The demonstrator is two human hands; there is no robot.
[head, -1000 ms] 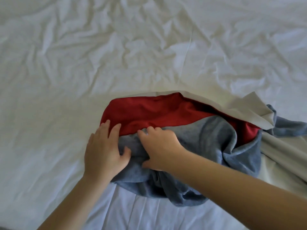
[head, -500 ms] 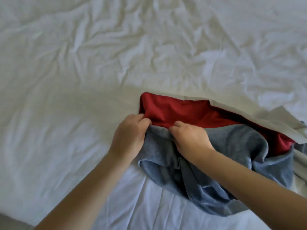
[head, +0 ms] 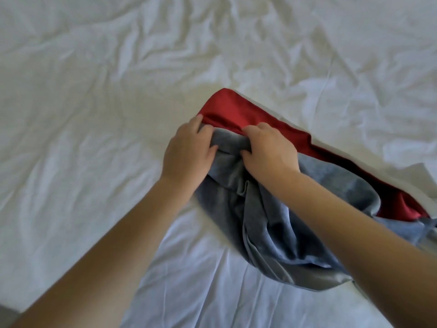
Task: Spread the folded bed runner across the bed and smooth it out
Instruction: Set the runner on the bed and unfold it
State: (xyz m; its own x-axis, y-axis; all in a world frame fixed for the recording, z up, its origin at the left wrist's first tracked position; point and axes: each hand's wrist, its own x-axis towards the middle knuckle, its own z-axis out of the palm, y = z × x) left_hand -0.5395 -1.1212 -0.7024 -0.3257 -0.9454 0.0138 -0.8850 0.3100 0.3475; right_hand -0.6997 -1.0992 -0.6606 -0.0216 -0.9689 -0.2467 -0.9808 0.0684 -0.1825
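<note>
The bed runner point(head: 279, 223) lies bunched on the white bed sheet point(head: 94, 114), right of centre. It is grey velvet with a red satin band point(head: 236, 112) along its far side and a pale lining at the edge. My left hand point(head: 189, 152) grips the grey fold at the runner's left end, fingers curled over the seam where grey meets red. My right hand point(head: 269, 150) grips the same fold just to the right, thumb tucked under. The runner trails away to the right and out of the frame.
Wrinkled white sheet covers the bed on all sides, with wide open sheet to the left and far side. The near bed edge shows as a dark corner point(head: 7, 316) at the bottom left.
Both hands went from lying flat on the runner to closing on its grey fold. The runner's left end now sits farther right and higher in view, and the fabric is stretched out more to the right.
</note>
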